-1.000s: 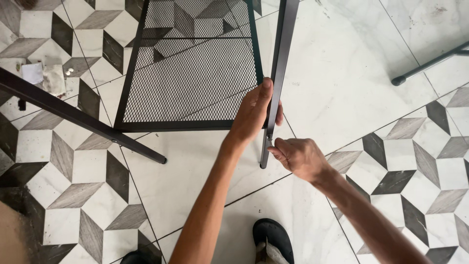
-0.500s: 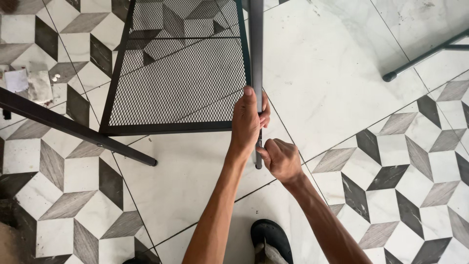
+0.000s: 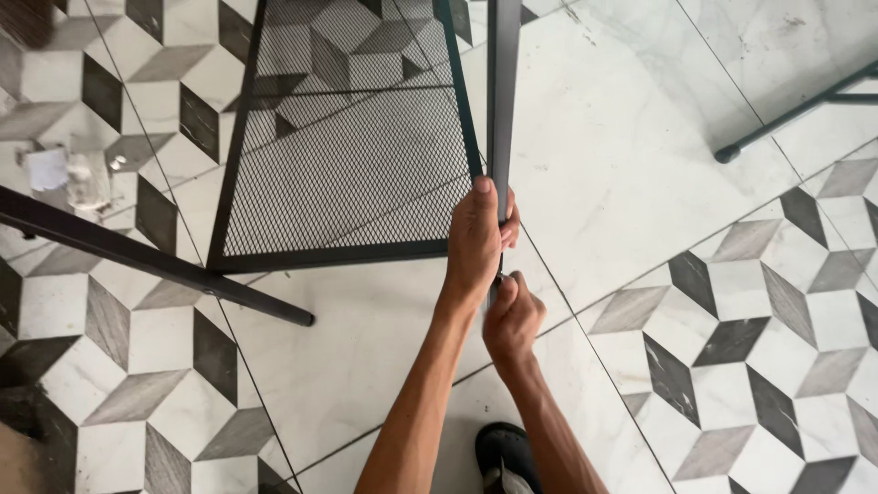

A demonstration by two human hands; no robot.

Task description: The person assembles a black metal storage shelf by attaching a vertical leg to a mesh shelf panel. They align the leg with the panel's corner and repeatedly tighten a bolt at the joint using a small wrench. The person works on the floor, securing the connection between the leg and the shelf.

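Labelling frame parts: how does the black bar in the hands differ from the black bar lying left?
The held bar runs nearly straight up the picture beside the mesh panel, gripped by left hand and right hand. The left bar slants across the picture, untouched, its end visible. Both are black, straight metal bars.

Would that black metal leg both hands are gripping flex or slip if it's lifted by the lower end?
The metal leg looks like straight tubing, so probably stiff. Its smooth dark finish may slip, though the left hand wraps it fully. The right hand pinches near its bottom end.
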